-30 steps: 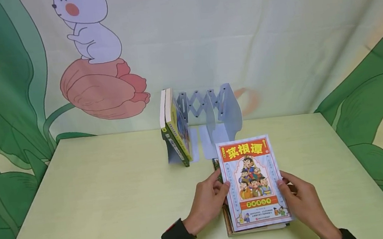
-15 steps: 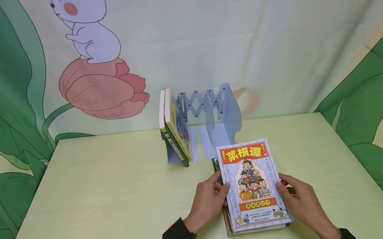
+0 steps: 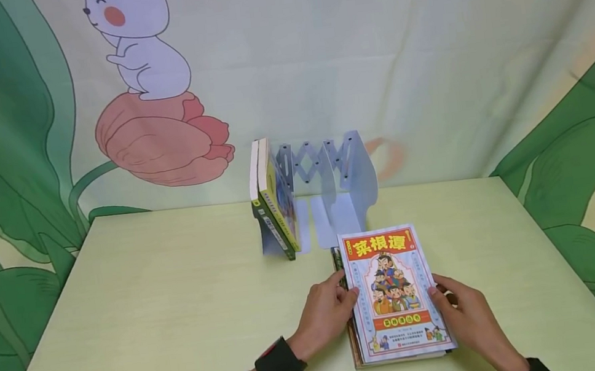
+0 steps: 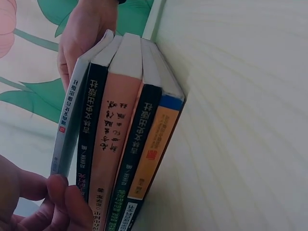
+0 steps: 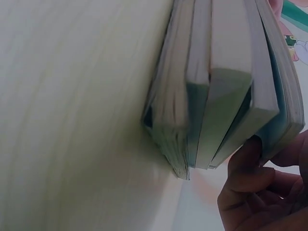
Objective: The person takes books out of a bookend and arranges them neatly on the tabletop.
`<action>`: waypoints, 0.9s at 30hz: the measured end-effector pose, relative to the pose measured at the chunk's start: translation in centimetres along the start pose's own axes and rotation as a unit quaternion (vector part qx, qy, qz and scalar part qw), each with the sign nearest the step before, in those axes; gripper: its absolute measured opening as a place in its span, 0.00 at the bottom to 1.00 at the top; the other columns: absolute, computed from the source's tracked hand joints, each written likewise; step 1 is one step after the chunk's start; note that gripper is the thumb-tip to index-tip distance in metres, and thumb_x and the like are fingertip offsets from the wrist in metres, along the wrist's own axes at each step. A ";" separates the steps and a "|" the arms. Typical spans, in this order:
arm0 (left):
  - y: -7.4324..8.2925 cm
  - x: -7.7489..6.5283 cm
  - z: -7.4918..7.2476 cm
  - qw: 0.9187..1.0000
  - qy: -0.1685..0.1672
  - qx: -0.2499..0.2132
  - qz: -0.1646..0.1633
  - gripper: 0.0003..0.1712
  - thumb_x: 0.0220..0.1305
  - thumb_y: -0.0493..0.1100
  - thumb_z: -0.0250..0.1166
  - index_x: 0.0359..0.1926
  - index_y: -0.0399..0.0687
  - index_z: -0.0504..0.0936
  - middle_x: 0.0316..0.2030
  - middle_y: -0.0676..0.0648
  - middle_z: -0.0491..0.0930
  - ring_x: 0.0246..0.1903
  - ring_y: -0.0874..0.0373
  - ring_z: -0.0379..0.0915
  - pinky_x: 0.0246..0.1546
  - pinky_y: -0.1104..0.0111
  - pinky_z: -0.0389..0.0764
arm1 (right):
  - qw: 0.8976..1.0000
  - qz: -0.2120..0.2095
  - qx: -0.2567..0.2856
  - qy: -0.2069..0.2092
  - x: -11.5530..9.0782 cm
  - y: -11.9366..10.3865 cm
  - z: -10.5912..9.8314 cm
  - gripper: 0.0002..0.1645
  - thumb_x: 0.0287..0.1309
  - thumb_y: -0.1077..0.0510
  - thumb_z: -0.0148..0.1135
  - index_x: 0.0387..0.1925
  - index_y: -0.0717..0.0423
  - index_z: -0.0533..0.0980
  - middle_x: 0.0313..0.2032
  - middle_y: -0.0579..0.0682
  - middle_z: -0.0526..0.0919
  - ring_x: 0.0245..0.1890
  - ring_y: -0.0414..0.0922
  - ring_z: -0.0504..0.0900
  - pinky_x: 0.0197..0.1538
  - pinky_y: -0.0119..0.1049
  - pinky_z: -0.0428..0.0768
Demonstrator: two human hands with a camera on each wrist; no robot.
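Observation:
A white comic book with a red title band (image 3: 395, 297) lies on top of a stack of several books (image 4: 118, 120) in front of me. My left hand (image 3: 324, 315) pinches its left, spine edge. Opposite it, my right hand (image 3: 469, 313) pinches the right edge, thumb on the cover. In the right wrist view, a fingertip (image 5: 245, 151) of that hand sits under the top book (image 5: 284, 72), at a gap above the book below. Dark-blue, pink and orange spines show beneath in the left wrist view. The head view mostly hides the lower books.
Behind the stack stands a blue-grey folding metal bookend rack (image 3: 359, 171) with divided slots. Two books (image 3: 271, 201) lean upright in its left slot. The pale table (image 3: 178, 299) meets a printed curtain (image 3: 428, 70) at the back.
The top book's far edge has come down and slightly toward me, so it lies flatter over the stack. Both hands keep their hold and have barely moved.

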State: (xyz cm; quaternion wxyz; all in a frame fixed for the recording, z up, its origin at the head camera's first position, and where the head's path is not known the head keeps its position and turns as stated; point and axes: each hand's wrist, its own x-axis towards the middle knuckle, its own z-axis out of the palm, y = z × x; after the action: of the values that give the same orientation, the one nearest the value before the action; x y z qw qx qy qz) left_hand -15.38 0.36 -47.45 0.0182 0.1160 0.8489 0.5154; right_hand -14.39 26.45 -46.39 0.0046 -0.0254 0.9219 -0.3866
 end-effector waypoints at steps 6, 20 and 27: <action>-0.1 0.1 0.1 1.000 -0.004 0.011 0.001 0.29 0.70 0.42 0.59 0.65 0.25 0.67 0.24 0.48 0.84 0.21 0.68 0.72 0.31 0.73 0.74 | 1.000 0.009 -0.003 -0.010 0.1 0.2 0.2 0.26 0.72 0.55 0.51 0.65 0.64 0.70 0.44 0.58 0.81 0.34 0.42 0.82 0.30 0.30 0.78; -0.4 0.1 0.2 1.000 -0.007 0.018 0.006 0.30 0.70 0.41 0.58 0.65 0.23 0.66 0.17 0.53 0.78 0.16 0.69 0.67 0.29 0.75 0.70 | 0.999 0.011 -0.038 -0.018 0.5 0.7 0.4 0.26 0.73 0.53 0.51 0.65 0.64 0.70 0.41 0.55 0.81 0.32 0.40 0.77 0.31 0.28 0.74; -0.5 0.1 0.2 1.000 -0.008 0.021 0.012 0.30 0.70 0.39 0.57 0.66 0.23 0.65 0.15 0.56 0.72 0.14 0.69 0.64 0.22 0.76 0.65 | 0.997 0.001 -0.075 -0.018 0.8 0.8 0.5 0.26 0.72 0.52 0.52 0.64 0.63 0.71 0.36 0.51 0.79 0.31 0.41 0.73 0.31 0.28 0.69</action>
State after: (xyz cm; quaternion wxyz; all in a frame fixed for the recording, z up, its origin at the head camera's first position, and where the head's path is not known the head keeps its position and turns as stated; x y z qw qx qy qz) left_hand -15.51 0.31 -47.99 0.0160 0.1309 0.8579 0.4966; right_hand -15.22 26.66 -47.28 0.0196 -0.0319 0.9480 -0.3162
